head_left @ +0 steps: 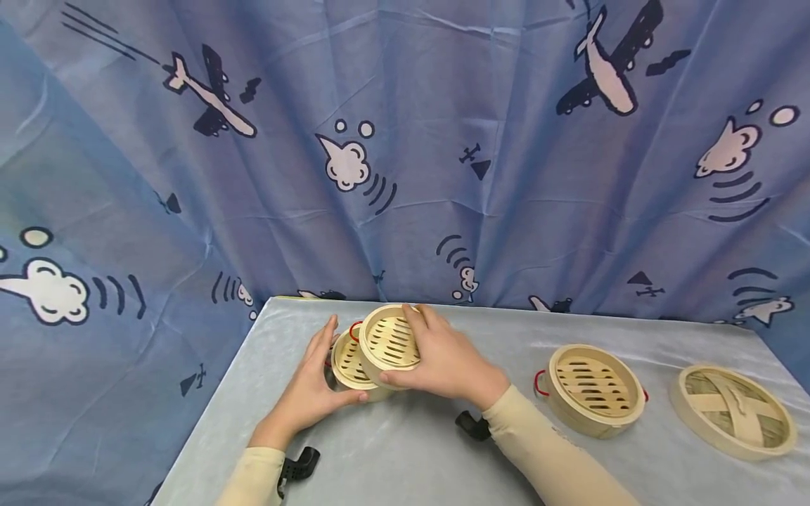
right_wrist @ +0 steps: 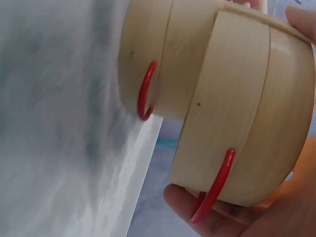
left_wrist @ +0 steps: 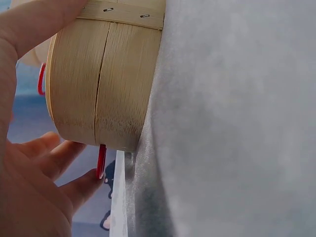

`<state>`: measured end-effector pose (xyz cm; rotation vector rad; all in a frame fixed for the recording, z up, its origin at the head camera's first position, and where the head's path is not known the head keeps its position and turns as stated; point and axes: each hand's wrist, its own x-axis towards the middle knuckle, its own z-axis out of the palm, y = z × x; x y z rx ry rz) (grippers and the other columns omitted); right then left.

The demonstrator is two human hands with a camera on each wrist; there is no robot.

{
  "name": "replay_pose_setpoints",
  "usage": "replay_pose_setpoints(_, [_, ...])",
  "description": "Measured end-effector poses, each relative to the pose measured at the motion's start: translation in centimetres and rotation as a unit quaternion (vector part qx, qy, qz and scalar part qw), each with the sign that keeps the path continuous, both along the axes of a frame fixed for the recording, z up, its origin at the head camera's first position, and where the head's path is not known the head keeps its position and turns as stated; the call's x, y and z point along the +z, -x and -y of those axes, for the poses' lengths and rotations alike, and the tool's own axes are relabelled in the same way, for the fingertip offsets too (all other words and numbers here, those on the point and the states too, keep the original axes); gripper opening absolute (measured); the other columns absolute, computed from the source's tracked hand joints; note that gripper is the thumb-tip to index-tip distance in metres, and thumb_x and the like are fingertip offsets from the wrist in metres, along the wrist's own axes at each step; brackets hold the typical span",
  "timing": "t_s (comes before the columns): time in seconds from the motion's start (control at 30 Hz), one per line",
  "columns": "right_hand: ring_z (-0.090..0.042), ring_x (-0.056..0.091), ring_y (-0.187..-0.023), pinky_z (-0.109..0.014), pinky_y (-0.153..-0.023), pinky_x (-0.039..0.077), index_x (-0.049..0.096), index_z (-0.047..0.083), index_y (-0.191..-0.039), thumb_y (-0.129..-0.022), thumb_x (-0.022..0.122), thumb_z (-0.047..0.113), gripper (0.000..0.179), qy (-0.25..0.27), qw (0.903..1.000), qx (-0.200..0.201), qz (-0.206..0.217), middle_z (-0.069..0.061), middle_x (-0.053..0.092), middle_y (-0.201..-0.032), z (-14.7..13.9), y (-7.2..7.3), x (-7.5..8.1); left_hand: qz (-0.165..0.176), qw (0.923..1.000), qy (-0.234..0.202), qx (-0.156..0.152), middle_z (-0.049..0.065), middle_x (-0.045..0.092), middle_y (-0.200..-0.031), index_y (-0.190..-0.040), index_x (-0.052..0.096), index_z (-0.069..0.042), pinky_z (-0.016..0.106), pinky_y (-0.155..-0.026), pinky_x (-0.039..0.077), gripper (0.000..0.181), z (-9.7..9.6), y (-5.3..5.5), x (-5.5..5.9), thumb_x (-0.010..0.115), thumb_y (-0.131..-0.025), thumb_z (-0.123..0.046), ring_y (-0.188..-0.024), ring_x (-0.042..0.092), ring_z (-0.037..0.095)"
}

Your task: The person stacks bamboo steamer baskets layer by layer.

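My right hand (head_left: 451, 360) grips a small bamboo steamer basket (head_left: 391, 340) with a slatted base and red handles, thumb at the front and fingers at the rim. In the right wrist view this basket (right_wrist: 237, 98) is tilted and partly overlaps a second, lower steamer basket (right_wrist: 180, 64). That lower basket (head_left: 349, 362) rests on the table at the left. Around its left side spreads my left hand (head_left: 309, 393), thumb along the front wall. Seen from the left wrist, a fingertip is by the red handle (left_wrist: 101, 162). Whether the two baskets touch is hard to tell.
Farther right on the grey-covered table (head_left: 443, 457) stands another slatted steamer basket (head_left: 595, 386) with red handles. Beside it, at the right edge, lies a woven bamboo lid (head_left: 734, 413) with a strap handle. A blue patterned curtain (head_left: 405, 176) hangs behind the table.
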<state>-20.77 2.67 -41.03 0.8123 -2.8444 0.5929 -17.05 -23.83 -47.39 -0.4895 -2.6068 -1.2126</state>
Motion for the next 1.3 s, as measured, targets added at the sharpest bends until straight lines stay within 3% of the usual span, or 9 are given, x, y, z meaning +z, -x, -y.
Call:
replay_pose_setpoints(0.13, [-0.031, 0.047, -0.128, -0.05, -0.092, 0.05, 0.026, 0.011, -0.158, -0.065, 0.058, 0.09, 0.126, 0.001, 1.0, 0.005, 0.007, -0.014, 0.037, -0.151, 1.1, 0.0, 0.0, 0.001, 1.0, 0.0, 0.002, 0.003, 0.023, -0.161, -0.16, 0.005, -0.034, 0.056, -0.111, 0.03, 0.139, 0.0, -0.1, -0.2, 0.096, -0.056, -0.049, -0.143, 0.031, 0.027])
replay_pose_setpoints(0.5, [-0.031, 0.045, -0.131, -0.052, -0.089, 0.051, 0.027, 0.012, -0.158, -0.063, 0.056, 0.092, 0.127, -0.002, 0.9999, 0.004, 0.016, -0.014, 0.036, -0.153, 3.0, -0.2, 0.2, 0.006, 0.9998, -0.018, 0.009, 0.005, 0.007, -0.163, -0.16, -0.006, -0.034, 0.051, -0.106, 0.038, 0.148, -0.1, -0.3, -0.4, 0.095, -0.054, -0.053, -0.132, 0.046, 0.022])
replay_pose_setpoints(0.67, [-0.032, 0.046, -0.128, -0.053, -0.086, 0.051, 0.027, 0.01, -0.157, -0.064, 0.061, 0.088, 0.126, 0.002, 0.9997, 0.019, 0.018, -0.015, 0.036, -0.151, 3.8, -0.3, 0.5, 0.009, 0.9996, -0.019, 0.018, 0.004, 0.002, -0.164, -0.159, -0.009, -0.034, 0.056, -0.106, 0.035, 0.15, -0.2, -0.3, -0.4, 0.094, -0.053, -0.057, -0.135, 0.04, 0.025])
replay_pose_setpoints(0.9, [-0.034, 0.046, -0.129, -0.051, -0.09, 0.05, 0.029, 0.006, -0.156, -0.065, 0.061, 0.087, 0.126, -0.001, 0.9998, 0.02, 0.007, -0.019, 0.036, -0.15, 4.3, 0.0, 0.7, 0.011, 0.9997, -0.016, 0.017, -0.006, 0.003, -0.164, -0.159, -0.004, -0.037, 0.059, -0.109, 0.03, 0.146, -0.6, 0.1, 0.1, 0.094, -0.053, -0.057, -0.146, 0.02, 0.028])
replay_pose_setpoints(1.3, [-0.041, 0.043, -0.129, -0.05, -0.099, 0.045, 0.027, 0.004, -0.156, -0.066, 0.06, 0.088, 0.127, 0.008, 0.9993, 0.031, 0.019, -0.025, 0.033, -0.151, 5.6, 0.1, 0.5, 0.026, 0.9991, -0.03, 0.017, -0.001, 0.014, -0.163, -0.159, -0.005, -0.037, 0.055, -0.113, 0.025, 0.145, 0.1, 0.1, -0.1, 0.093, -0.054, -0.058, -0.147, 0.02, 0.023])
